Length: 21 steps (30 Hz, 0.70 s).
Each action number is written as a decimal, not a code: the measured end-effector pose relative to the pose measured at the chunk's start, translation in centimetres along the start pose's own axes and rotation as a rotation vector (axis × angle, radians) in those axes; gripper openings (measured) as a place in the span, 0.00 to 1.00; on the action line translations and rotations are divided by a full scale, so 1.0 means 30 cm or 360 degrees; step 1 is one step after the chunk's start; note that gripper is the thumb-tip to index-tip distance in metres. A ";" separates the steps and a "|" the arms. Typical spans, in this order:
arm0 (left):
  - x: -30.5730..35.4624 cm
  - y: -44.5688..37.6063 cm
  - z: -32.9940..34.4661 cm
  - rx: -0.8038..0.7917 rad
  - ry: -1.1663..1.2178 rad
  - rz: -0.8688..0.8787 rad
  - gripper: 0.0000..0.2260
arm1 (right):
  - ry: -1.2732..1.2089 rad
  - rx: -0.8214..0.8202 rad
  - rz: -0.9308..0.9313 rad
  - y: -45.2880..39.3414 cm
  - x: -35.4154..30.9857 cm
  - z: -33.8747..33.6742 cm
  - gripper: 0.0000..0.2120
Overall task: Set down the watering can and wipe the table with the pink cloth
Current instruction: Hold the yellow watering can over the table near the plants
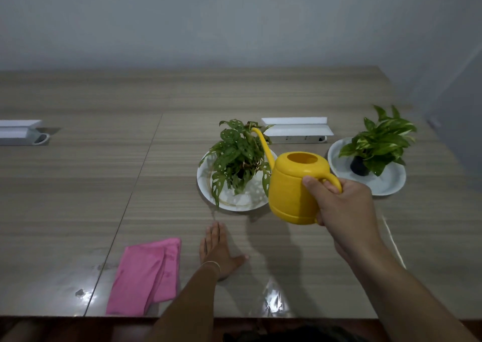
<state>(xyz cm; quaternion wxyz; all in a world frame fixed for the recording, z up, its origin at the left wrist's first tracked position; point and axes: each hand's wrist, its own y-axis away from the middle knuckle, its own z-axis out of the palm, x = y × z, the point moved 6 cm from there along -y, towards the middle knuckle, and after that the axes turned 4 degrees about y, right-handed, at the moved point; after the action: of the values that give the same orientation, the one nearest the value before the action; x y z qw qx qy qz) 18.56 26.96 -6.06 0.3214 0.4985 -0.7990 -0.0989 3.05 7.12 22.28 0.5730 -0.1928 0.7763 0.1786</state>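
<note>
My right hand [344, 208] grips the handle of a yellow watering can [294, 185], held in the air above the wooden table [78, 185]. Its thin spout points up and left into the leaves of a spotted green plant [236, 156]. That plant stands on a white plate [245, 198]. My left hand [219, 250] lies flat on the table, fingers together, thumb out, holding nothing. A folded pink cloth [146, 276] lies just left of that hand, near the table's front edge.
A second potted plant [378, 143] stands on a grey-white plate [386, 182] at the right. A white socket box [297, 130] sits behind the plants, another [20, 131] at the far left. Shiny wet patches show near the front edge [272, 300].
</note>
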 end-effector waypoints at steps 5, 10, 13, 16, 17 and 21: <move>-0.002 0.001 -0.002 0.0005 0.0024 0.0015 0.56 | -0.0070 -0.0035 0.0024 0.001 -0.017 0.040 0.25; -0.001 0.006 0.001 0.0062 0.0085 0.0036 0.57 | -0.0073 -0.0099 -0.0003 0.046 -0.017 0.041 0.24; -0.005 0.014 0.004 0.0104 0.0097 0.0056 0.56 | -0.0047 -0.0127 0.0003 0.078 -0.001 0.022 0.23; -0.009 0.008 0.007 0.0105 0.0095 0.0059 0.57 | -0.0019 -0.0130 -0.0007 0.111 0.012 -0.003 0.26; -0.010 0.005 0.009 0.0106 0.0089 0.0058 0.57 | -0.0012 -0.0130 -0.0012 0.119 0.015 -0.010 0.26; -0.013 0.002 0.011 0.0112 0.0082 0.0065 0.56 | -0.0012 -0.0092 0.0006 0.123 0.029 -0.034 0.27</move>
<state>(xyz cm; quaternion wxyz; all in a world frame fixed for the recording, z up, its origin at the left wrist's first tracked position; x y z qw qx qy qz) 18.42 27.26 -6.44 0.3259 0.4956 -0.8035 -0.0513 0.11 9.71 21.96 0.5697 -0.2071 0.7690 0.2029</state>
